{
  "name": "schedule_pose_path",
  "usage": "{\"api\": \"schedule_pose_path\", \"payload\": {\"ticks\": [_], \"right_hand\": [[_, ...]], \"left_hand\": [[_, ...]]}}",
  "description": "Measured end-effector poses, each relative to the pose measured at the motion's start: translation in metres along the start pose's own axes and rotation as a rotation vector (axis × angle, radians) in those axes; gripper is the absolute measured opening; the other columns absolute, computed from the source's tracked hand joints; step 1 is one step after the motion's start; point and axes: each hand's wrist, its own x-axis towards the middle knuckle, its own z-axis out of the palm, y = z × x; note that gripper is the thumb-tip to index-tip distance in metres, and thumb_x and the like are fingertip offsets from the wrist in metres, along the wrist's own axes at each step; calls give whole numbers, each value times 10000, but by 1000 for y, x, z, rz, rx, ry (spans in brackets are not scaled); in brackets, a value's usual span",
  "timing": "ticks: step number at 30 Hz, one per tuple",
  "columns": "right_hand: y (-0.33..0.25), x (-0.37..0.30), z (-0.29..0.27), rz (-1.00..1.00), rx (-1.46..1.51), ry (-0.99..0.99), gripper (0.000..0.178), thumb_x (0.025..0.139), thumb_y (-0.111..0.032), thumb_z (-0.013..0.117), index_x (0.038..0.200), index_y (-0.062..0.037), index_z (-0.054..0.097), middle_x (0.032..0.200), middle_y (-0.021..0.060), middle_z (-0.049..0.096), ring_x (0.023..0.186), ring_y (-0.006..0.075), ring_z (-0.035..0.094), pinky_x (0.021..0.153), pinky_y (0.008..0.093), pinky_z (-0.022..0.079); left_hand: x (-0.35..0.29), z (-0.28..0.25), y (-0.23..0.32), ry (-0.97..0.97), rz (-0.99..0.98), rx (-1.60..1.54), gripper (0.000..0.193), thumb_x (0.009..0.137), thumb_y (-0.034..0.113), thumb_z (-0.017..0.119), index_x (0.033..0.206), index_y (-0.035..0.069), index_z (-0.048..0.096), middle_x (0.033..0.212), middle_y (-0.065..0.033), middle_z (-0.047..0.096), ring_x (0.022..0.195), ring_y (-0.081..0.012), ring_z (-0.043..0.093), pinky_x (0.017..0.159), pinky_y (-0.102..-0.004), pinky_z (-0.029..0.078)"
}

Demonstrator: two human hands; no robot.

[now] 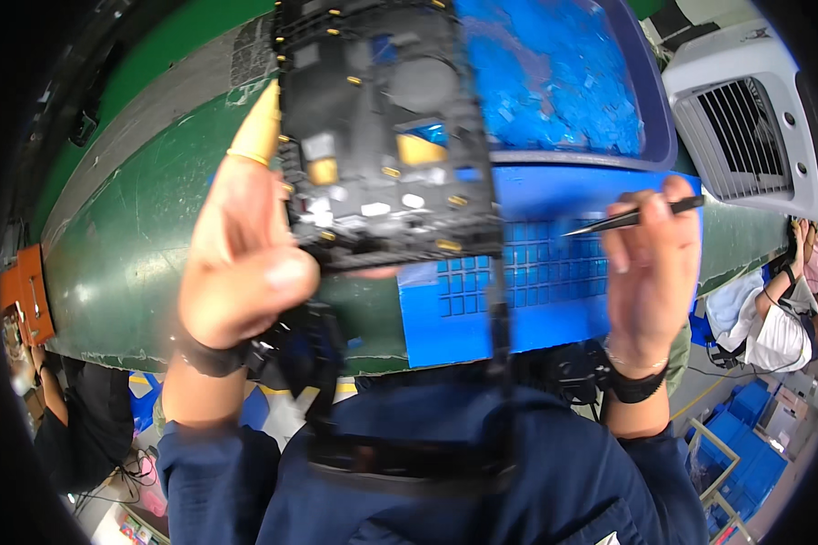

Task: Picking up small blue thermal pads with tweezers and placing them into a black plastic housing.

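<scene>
My left hand is closed on the edge of a black phone housing frame, held up close in front of me. The frame carries small gold contacts, gold pads, white patches and bits of blue film. A yellow finger cot covers one finger of that hand. To the right, my right hand grips black pointed tweezers, their tip directed left. Below the tip lies a blue sheet with a grid of small blue pieces. The tweezers' tip shows nothing I can make out in it.
A dark blue bin full of loose blue film pieces stands behind the sheet. A white air blower with a black grille is at the far right of the green bench. Other people sit at both sides.
</scene>
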Motion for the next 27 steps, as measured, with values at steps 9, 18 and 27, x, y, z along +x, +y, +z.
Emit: {"api": "schedule_pose_path", "payload": {"ticks": [9, 18, 27], "right_hand": [[-7, 1, 61, -97, -168, -194, 210, 824, -34, 502, 953, -62, 339, 665, 37, 489, 496, 58, 397, 492, 197, 398], [3, 4, 63, -44, -133, -256, 228, 804, 15, 513, 944, -41, 342, 643, 42, 535, 568, 95, 503, 687, 341, 500], [8, 8, 59, -44, -122, -288, 234, 800, 13, 530, 929, -35, 341, 667, 66, 573, 634, 167, 590, 682, 327, 502]], "left_hand": [[-22, 12, -28, -227, -70, -131, 1028, 626, -146, 540, 1365, 207, -81, 1346, -195, 251, 1212, -349, 339, 967, -445, 322], [-20, 10, -32, -315, 52, -61, 1056, 613, -174, 545, 1367, 212, -84, 1385, -167, 160, 1261, -306, 264, 961, -413, 328], [-19, 10, -32, -293, 48, -60, 1059, 603, -177, 548, 1369, 199, -79, 1390, -146, 148, 1273, -302, 236, 967, -410, 319]]}}
